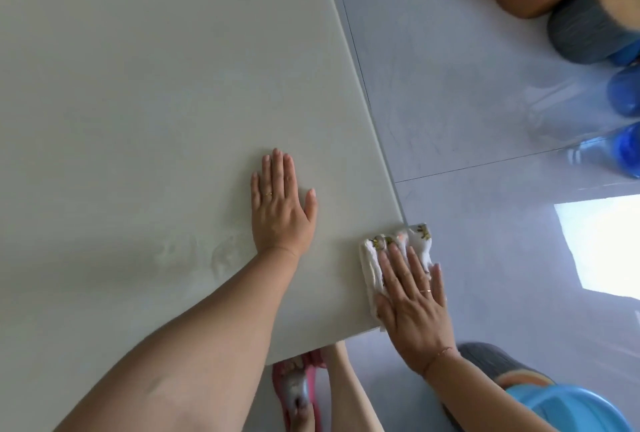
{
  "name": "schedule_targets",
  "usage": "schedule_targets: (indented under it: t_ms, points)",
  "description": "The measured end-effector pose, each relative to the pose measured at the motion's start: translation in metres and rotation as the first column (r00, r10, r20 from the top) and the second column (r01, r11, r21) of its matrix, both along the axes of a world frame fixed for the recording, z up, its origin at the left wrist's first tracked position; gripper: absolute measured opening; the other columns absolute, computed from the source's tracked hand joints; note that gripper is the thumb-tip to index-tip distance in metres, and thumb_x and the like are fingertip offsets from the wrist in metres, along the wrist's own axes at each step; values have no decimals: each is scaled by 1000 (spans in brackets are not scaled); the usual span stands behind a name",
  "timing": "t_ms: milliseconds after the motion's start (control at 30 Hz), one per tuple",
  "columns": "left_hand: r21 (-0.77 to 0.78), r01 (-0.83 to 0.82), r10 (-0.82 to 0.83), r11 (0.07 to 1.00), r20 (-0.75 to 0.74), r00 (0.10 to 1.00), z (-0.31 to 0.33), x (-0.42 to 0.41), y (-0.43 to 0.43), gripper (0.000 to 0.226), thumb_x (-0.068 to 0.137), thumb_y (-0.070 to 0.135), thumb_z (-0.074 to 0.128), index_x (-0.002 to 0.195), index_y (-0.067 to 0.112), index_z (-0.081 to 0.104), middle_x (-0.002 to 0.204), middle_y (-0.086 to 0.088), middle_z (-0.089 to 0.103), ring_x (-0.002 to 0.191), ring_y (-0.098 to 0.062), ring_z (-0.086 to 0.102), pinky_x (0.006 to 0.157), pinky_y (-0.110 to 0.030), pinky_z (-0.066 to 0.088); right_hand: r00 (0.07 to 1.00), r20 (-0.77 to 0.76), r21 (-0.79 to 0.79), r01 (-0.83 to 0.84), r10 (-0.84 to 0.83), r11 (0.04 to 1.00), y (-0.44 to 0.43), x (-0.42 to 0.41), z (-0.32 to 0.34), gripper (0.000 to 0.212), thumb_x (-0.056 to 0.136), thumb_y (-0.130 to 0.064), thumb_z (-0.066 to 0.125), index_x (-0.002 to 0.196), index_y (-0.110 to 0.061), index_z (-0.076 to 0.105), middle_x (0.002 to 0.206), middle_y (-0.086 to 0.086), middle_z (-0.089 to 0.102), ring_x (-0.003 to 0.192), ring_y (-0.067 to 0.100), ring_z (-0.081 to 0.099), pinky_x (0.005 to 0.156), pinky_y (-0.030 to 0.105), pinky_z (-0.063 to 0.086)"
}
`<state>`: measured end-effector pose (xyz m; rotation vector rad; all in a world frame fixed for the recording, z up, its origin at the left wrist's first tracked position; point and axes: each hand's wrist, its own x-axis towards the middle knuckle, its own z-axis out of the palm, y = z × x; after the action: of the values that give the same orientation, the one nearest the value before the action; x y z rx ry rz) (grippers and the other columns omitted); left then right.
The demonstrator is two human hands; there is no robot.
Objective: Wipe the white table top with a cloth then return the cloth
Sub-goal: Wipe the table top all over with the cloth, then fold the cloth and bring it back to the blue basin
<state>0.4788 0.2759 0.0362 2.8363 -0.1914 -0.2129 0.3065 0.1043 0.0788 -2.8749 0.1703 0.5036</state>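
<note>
cloth, white with small gold print, crumpled under flat right hand; left hand flat on table.

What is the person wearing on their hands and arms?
No sleeves show at all. The left hand wears a thin gold ring on one finger. The right hand has a second ring, thin as well, and a thin reddish string bracelet goes round its wrist.
</note>
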Motion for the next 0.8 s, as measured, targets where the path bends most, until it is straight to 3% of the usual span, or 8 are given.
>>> schedule_targets:
  t_ms: [133,233,333,400,467,533,667,800]
  points:
    - [-13,22,-24,1000,-88,996,4,3,4,71,95,39,41,151,7,10,161,-10,7,148,-25,3,118,-38,-4,970,-109,-22,215,-216,976,33,-16,-5,61,91,-42,3,146,-27,-18,154,-9,-24,140,11,-29,114,43,-19]
    - [-72,33,-45,997,-165,985,15,6,13,72,96,36,45,151,8,8,161,-9,-1,148,-23,-4,117,-35,-6,965,-118,-19,232,-233,972,51,-30,-2,62,98,-38,15,145,-27,-24,153,-7,-32,139,12,-31,113,43,-22]
    - [-251,-119,83,961,-150,985,41,-31,15,51,93,16,52,140,0,40,151,-19,33,141,-30,26,114,-35,16,978,-77,120,203,-195,972,50,-37,8,59,100,-40,22,149,-31,-8,156,-12,-20,142,9,-23,115,40,-16]
    - [-378,-258,204,889,-177,963,56,-80,2,36,90,10,56,125,1,56,128,-20,54,123,-34,46,104,-36,31,962,16,287,257,-273,923,41,-36,20,52,99,-34,38,149,-31,23,159,-9,10,145,13,9,116,40,10]
    - [-457,-388,254,800,-328,910,64,-125,-19,34,89,15,60,122,3,57,118,-16,57,114,-33,50,100,-38,37,857,167,372,404,-488,836,26,-33,28,47,91,-21,57,137,-19,47,147,4,36,130,25,40,102,40,33]
    - [-459,-495,253,737,-493,833,66,-152,-38,46,89,24,62,129,6,50,114,-13,58,112,-31,52,98,-40,39,684,165,394,614,-710,684,14,-32,29,52,85,-21,66,132,-12,47,139,12,39,124,30,43,99,38,34]
    - [-354,-591,308,725,-601,738,68,-161,-64,58,84,36,66,130,9,44,117,-10,60,113,-31,53,96,-42,43,394,-372,488,853,-841,184,10,-30,19,77,83,-34,68,144,-19,24,138,12,40,120,29,48,100,37,39]
    - [-145,-475,308,868,-593,744,70,-161,-72,37,82,37,63,107,9,62,111,-11,63,108,-33,56,90,-41,48,317,-466,453,888,-826,85,10,-36,17,69,80,-33,71,137,-12,39,126,10,54,108,28,56,95,44,48]
